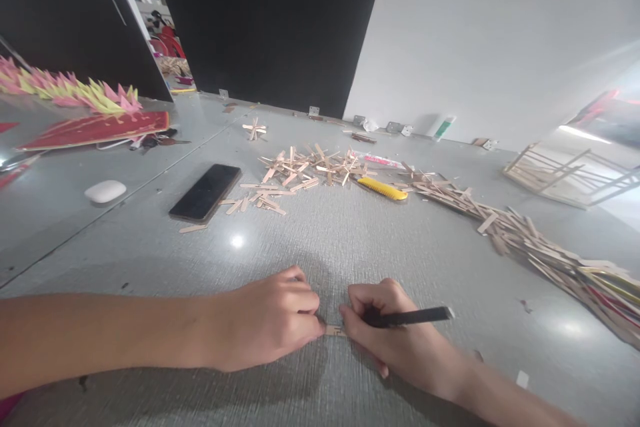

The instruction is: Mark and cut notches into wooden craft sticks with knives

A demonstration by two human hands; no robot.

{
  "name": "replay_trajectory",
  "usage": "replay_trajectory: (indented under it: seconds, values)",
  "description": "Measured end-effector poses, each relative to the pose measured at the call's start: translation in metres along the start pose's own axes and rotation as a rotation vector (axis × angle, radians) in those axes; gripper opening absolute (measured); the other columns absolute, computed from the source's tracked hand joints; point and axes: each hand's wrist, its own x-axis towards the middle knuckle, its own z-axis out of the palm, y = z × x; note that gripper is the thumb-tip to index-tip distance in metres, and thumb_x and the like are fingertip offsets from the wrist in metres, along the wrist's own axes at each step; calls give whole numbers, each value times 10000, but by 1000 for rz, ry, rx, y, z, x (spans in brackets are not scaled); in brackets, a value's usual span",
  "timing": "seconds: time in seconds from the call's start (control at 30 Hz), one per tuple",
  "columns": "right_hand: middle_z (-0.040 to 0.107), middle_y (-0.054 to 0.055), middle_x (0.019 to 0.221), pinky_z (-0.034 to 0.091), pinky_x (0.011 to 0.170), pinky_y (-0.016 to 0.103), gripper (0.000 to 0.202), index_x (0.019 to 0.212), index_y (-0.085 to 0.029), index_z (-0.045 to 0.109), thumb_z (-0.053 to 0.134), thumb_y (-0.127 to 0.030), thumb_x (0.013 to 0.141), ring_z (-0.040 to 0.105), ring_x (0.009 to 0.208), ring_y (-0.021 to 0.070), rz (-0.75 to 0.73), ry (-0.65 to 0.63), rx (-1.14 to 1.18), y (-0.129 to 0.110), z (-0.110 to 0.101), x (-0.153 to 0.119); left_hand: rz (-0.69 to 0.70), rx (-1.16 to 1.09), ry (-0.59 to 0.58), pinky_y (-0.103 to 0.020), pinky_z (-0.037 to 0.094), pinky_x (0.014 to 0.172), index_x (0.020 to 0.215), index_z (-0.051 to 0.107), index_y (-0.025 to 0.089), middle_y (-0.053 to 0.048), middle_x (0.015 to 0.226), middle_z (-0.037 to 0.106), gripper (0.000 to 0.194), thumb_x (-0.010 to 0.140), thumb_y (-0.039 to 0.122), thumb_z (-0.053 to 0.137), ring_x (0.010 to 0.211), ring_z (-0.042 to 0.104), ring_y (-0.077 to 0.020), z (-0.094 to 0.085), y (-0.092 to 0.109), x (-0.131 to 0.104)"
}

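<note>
Low in the middle of the head view, a short flat wooden stick [334, 330] with dark marks on it shows between my two hands. My left hand [280, 323] is closed, its fingertips pinching the stick's left end against the grey surface [280, 393]. A black pen [417, 316] is gripped in my right hand [395, 330], its back end pointing right. The pen's tip is hidden behind my fingers, which rest at the stick's right end. I cannot tell whether the tip touches the wood.
Beyond my hands lie a phone [206, 192], scattered wooden pieces [300, 167] and a yellow cutter [383, 189]. Long sticks [520, 233] are heaped on the right, near a wooden frame [555, 173]. A white case [105, 191] and red board [100, 131] are at left.
</note>
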Motion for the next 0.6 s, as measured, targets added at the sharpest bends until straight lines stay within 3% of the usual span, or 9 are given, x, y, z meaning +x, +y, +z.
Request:
replay_trajectory:
  seconds: [0.13,0.4,0.6]
  values:
    - [437,-87,381,310,388,185,420,593,-239,342,561,-233,951,413,314,55,-11,4,3,0,-2,0,7,-15,-1,-328,449,793,888,691,154,-10,756,568,252,1036,94,496,655,478,-162,0,-1,0]
    - [513,-54,410,351,415,212,412,639,-243,407,564,-391,990,477,340,85,-23,51,33,-1,2,-5,-2,-27,54,-332,453,805,933,696,181,-17,759,609,243,1034,94,493,653,513,-178,3,0,1]
    - [541,-35,457,343,386,204,420,627,-242,403,538,-404,990,486,328,81,-27,47,55,-1,9,2,-4,-36,70,-323,456,811,930,694,183,-5,748,609,270,1050,105,465,639,497,-167,4,0,0]
